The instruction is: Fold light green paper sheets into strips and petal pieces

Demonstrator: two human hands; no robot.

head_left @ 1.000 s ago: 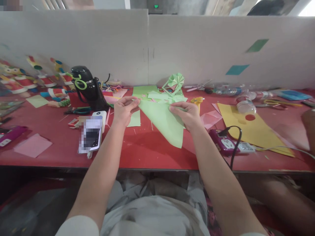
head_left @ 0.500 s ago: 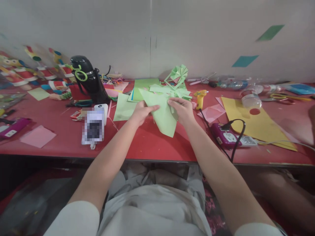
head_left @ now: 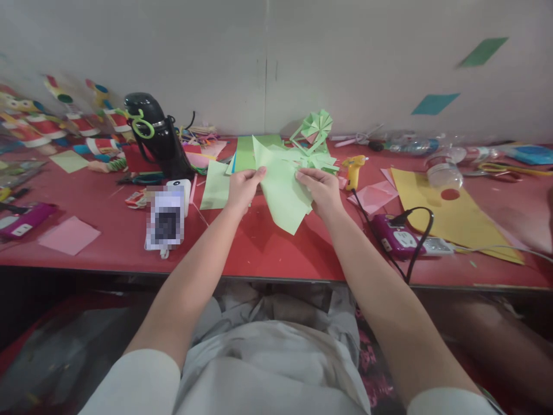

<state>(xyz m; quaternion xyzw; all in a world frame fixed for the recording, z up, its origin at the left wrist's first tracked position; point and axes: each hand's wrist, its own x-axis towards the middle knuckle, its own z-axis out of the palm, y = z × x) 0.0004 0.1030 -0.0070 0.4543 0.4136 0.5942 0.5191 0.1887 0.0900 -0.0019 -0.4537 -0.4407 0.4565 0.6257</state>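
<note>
Between my two hands, above the red tabletop, a light green sheet of paper (head_left: 283, 193) hangs tilted, one corner pointing down toward me. My left hand (head_left: 244, 187) pinches its left edge with the thumb on top. On the right edge, my right hand (head_left: 320, 187) grips the paper between thumb and fingers. Just behind the sheet lie more green paper pieces (head_left: 298, 154) and a folded green paper wheel (head_left: 317, 128). Another pale green sheet (head_left: 215, 187) lies flat beside my left hand.
A black bottle (head_left: 158, 138) and a phone (head_left: 165, 222) stand and lie to the left. On the right are a yellow glue gun (head_left: 354, 171), a purple power strip (head_left: 400, 236) with cables, yellow paper (head_left: 458, 222) and a plastic bottle (head_left: 444, 167). The table's front edge (head_left: 280, 280) is close to me.
My left hand has shifted slightly left along the green sheet's edge. The sheet has turned a little, its lower corner moving left and up. My right hand keeps its grip.
</note>
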